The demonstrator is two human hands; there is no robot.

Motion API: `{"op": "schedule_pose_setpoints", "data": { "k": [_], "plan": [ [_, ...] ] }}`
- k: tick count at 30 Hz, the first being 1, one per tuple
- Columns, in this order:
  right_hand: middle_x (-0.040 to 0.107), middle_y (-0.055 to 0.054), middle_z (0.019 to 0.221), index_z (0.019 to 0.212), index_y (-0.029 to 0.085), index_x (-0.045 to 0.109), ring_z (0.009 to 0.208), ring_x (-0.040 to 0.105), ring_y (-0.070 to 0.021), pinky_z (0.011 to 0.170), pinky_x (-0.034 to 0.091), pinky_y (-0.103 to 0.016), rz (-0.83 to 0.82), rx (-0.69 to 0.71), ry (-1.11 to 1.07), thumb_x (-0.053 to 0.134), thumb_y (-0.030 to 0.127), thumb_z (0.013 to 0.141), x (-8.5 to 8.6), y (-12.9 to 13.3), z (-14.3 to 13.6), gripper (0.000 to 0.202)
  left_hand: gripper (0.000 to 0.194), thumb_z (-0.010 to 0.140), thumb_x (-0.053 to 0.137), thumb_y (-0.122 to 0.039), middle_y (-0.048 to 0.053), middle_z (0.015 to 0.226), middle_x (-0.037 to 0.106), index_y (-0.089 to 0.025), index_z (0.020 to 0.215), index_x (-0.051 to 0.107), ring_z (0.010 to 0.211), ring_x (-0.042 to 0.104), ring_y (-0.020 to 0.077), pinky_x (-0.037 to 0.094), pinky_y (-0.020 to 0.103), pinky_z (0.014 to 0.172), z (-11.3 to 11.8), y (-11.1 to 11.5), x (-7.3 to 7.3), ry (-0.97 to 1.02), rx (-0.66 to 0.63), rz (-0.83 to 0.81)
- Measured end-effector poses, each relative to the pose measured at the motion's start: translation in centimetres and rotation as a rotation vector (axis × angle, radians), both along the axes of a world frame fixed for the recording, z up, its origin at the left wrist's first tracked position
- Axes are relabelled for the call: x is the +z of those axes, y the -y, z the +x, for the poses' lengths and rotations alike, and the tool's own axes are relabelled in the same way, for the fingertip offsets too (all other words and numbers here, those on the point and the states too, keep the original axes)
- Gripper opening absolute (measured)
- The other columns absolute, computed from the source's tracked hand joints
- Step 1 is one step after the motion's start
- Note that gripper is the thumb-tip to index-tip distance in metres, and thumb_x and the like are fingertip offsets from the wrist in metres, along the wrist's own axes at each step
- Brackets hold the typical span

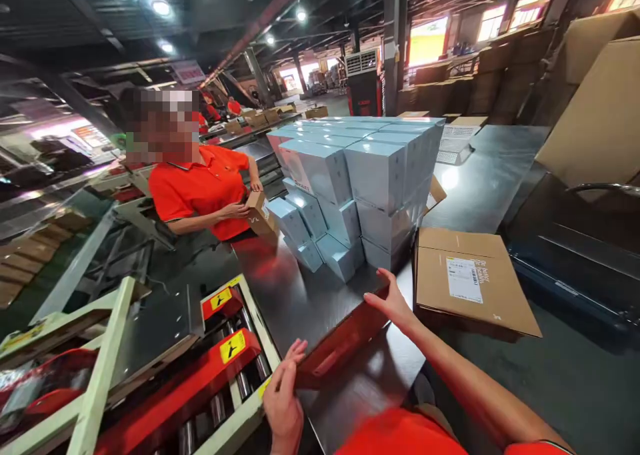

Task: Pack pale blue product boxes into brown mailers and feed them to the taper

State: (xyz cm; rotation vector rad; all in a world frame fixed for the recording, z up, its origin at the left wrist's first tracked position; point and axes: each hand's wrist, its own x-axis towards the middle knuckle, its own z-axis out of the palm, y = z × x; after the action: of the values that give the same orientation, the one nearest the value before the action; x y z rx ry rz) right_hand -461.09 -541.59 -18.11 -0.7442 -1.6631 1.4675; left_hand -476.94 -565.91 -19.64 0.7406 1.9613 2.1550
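Note:
A brown cardboard box (345,341) stands on the metal table in front of me, its near side shaded and reddish. My left hand (285,395) grips its left end, fingers bent around the corner. At the opposite end, my right hand (393,301) holds the box with thumb and fingers spread along the upper edge. Just beyond it rises a stack of pale blue-white boxes (377,175), stepped down on the side facing me. The inside of the cardboard box cannot be made out.
Flat cardboard cartons with a white label (465,278) lie at the table's right side. Across the table, a co-worker in an orange shirt (200,181) holds a small brown carton (261,215). A roller conveyor (240,355) runs along the left. Large cardboard sheets (595,115) stand at right.

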Motion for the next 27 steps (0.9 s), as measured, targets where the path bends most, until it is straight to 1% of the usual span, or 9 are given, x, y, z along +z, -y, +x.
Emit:
{"op": "schedule_pose_setpoints", "data": {
  "k": [3, 6, 10, 13, 17, 19, 22, 25, 27],
  "plan": [
    [0.031, -0.017, 0.159, 0.15, 0.019, 0.028, 0.151, 0.025, -0.0301, 0.126, 0.015, -0.05, 0.001, 0.059, 0.003, 0.077, 0.059, 0.069, -0.8, 0.9, 0.7, 0.103, 0.037, 0.076, 0.068, -0.052, 0.013, 0.105, 0.078, -0.017, 0.082, 0.077, 0.117, 0.066, 0.0349, 0.045, 0.053, 0.11, -0.3, -0.7, 0.1, 0.058, 0.032, -0.007],
    [0.015, -0.011, 0.167, 0.158, 0.027, 0.015, 0.154, 0.015, -0.0281, 0.126, 0.013, -0.051, 0.059, 0.31, 0.025, 0.078, 0.056, 0.071, -2.1, 2.5, 0.9, 0.112, 0.049, 0.079, 0.065, -0.056, 0.013, 0.115, 0.075, -0.015, 0.105, 0.076, 0.114, 0.067, 0.033, 0.048, 0.051, 0.107, -1.8, -1.2, 0.1, 0.133, 0.13, -0.012],
    [0.003, -0.011, 0.168, 0.16, 0.029, 0.005, 0.154, 0.013, -0.0298, 0.125, 0.016, -0.053, 0.19, 0.332, 0.071, 0.081, 0.051, 0.07, -3.6, 2.8, -0.9, 0.12, 0.054, 0.087, 0.052, -0.064, 0.012, 0.134, 0.066, -0.021, 0.11, 0.076, 0.142, 0.043, 0.0343, 0.038, 0.055, 0.116, -1.6, 0.1, -1.1, -0.115, -0.138, -0.254],
    [0.03, -0.013, 0.162, 0.149, 0.026, 0.039, 0.151, 0.024, -0.0308, 0.123, 0.023, -0.056, 0.429, 0.299, 0.048, 0.076, 0.048, 0.078, -4.2, 1.9, -1.7, 0.083, 0.044, 0.089, 0.054, -0.058, 0.011, 0.145, 0.058, -0.024, 0.101, 0.079, 0.152, 0.021, 0.0354, 0.022, 0.059, 0.121, 0.2, 1.7, -2.3, -0.254, -0.28, -0.45],
    [0.065, -0.009, 0.134, 0.117, 0.027, 0.067, 0.143, 0.041, -0.0284, 0.117, 0.035, -0.058, 0.576, 0.446, 0.002, 0.059, 0.043, 0.093, -4.7, 1.2, 0.6, 0.03, 0.058, 0.083, 0.063, -0.053, 0.015, 0.149, 0.049, -0.022, 0.132, 0.058, 0.133, 0.05, 0.0307, 0.043, 0.049, 0.11, -0.1, 0.5, -2.3, -0.11, -0.037, -0.369],
    [0.064, -0.008, 0.135, 0.112, 0.027, 0.07, 0.145, 0.039, -0.028, 0.12, 0.031, -0.057, 0.508, 0.505, 0.039, 0.052, 0.048, 0.096, -4.8, 0.9, 2.1, 0.032, 0.08, 0.075, 0.07, -0.054, 0.019, 0.148, 0.047, -0.019, 0.142, 0.044, 0.118, 0.061, 0.0281, 0.052, 0.043, 0.098, -1.6, -1.7, -1.6, 0.027, 0.012, -0.373],
    [0.064, -0.009, 0.135, 0.106, 0.026, 0.072, 0.14, 0.046, -0.0261, 0.118, 0.036, -0.051, 0.191, 0.476, 0.093, 0.029, 0.063, 0.098, -5.2, 0.3, 2.4, 0.058, 0.083, 0.067, 0.079, -0.054, 0.022, 0.134, 0.06, -0.013, 0.134, 0.052, 0.105, 0.067, 0.0291, 0.053, 0.043, 0.093, -3.2, -4.1, -0.5, 0.191, -0.085, -0.435],
    [0.068, -0.015, 0.126, 0.103, 0.021, 0.071, 0.125, 0.059, -0.0287, 0.101, 0.051, -0.051, 0.018, 0.356, 0.172, 0.013, 0.073, 0.093, -6.4, 0.1, 0.1, 0.079, 0.068, 0.065, 0.078, -0.059, 0.017, 0.113, 0.073, -0.013, 0.113, 0.066, 0.102, 0.069, 0.0318, 0.054, 0.044, 0.091, -2.6, -2.8, -1.0, 0.292, -0.213, -0.457],
    [0.074, -0.017, 0.097, 0.084, 0.018, 0.072, 0.101, 0.068, -0.0329, 0.085, 0.057, -0.052, 0.044, 0.37, 0.263, 0.03, 0.08, 0.085, -7.1, 0.2, -2.2, 0.075, 0.067, 0.064, 0.076, -0.062, 0.015, 0.109, 0.075, -0.014, 0.11, 0.069, 0.101, 0.069, 0.0325, 0.054, 0.043, 0.091, -1.4, -0.1, -2.5, 0.326, -0.237, -0.476]
  ]
}}
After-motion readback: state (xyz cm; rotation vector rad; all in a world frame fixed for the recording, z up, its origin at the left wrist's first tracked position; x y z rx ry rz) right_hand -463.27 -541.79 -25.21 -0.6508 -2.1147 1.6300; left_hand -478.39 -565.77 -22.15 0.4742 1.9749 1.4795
